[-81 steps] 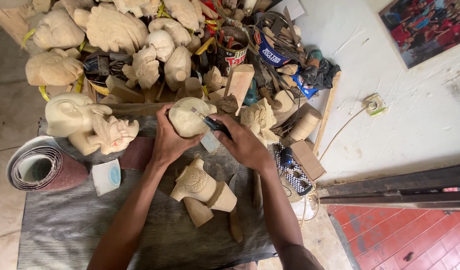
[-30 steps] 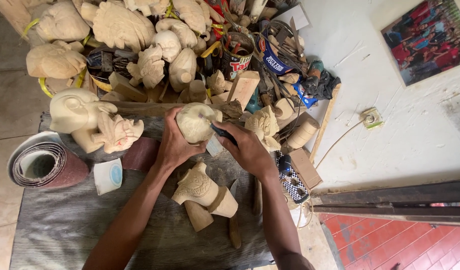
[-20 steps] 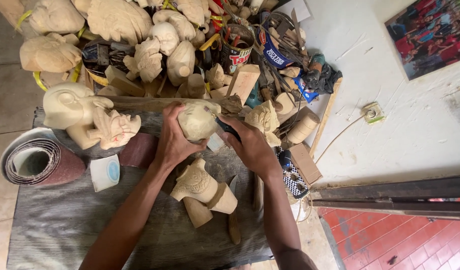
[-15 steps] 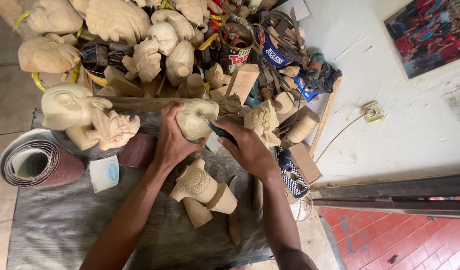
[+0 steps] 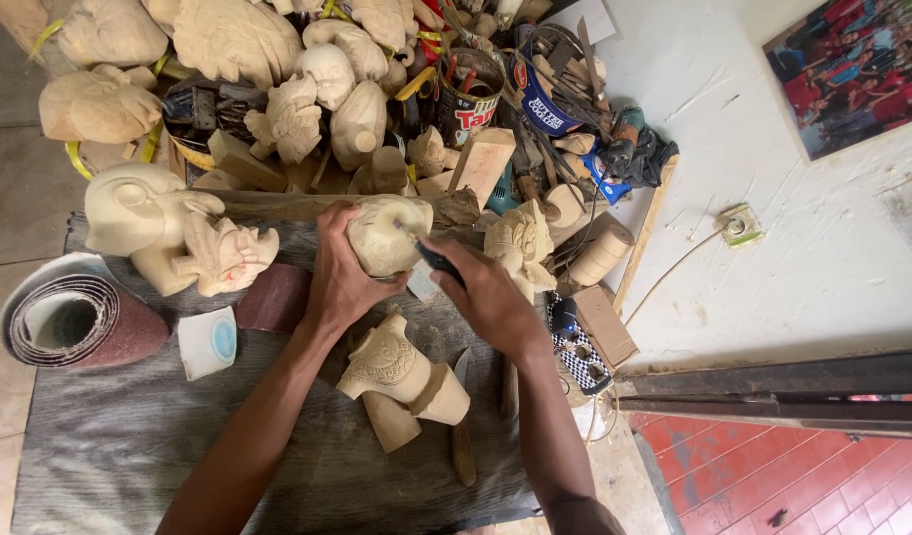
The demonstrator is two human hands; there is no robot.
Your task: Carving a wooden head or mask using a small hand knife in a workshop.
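Far left: roll of reddish sandpaper (image 5: 74, 325) lying on its side on the grey cloth (image 5: 129, 446) over the tabletop, a small white-and-blue packet (image 5: 208, 342) just beside it. Above those, a pale bird-head carving (image 5: 144, 213) touching a spiky mask carving (image 5: 228, 256). Centre: left hand (image 5: 342, 282) wrapped around the rounded wooden carving (image 5: 384, 233), gripping it from its left side, held up off the cloth near the front edge of the pile of unfinished carvings (image 5: 277, 69). Right hand (image 5: 485, 297) closed on a dark-handled carving tool (image 5: 438, 263), its tip touching the carving's right face. Below the hands: carved bird-shaped piece (image 5: 401, 381) lies on the cloth, a knife (image 5: 463, 416) just beside it. Right: a wooden block (image 5: 604, 325) by the white wall (image 5: 822, 248).
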